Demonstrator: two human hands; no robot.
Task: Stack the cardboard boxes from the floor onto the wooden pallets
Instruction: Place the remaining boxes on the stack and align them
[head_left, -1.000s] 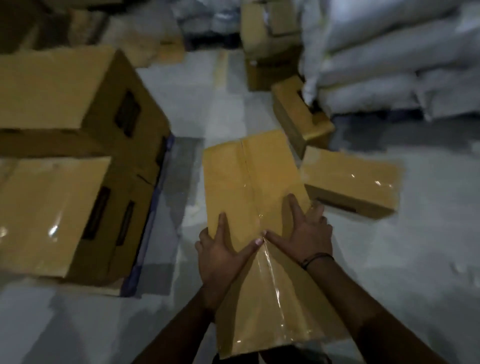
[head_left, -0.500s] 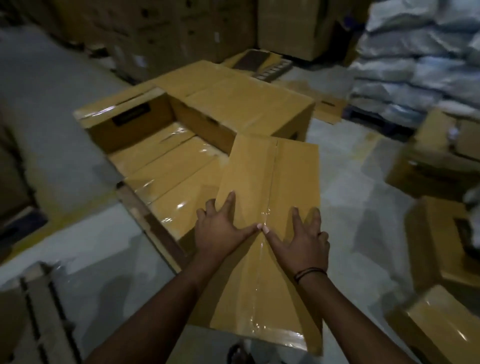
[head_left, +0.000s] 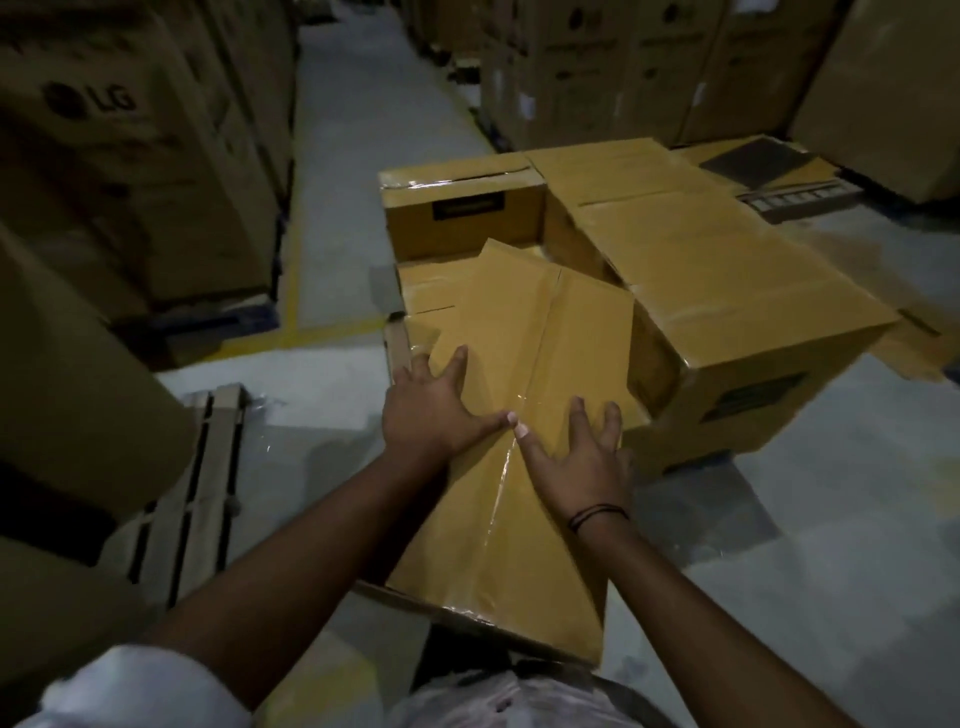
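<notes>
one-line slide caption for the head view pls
Left hand and right hand spread flat on the taped top of a cardboard box, its far end over the stacked boxes.

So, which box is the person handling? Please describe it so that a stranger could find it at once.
Find the low stack of tan cardboard boxes in the middle of the warehouse floor. At its near edge lies the taped box, under the left hand and the right hand. Only this one lies askew, turned out of line with its squarely packed neighbours.

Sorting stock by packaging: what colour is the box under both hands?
Yellow-brown cardboard box, glossy clear tape; head view.
</notes>
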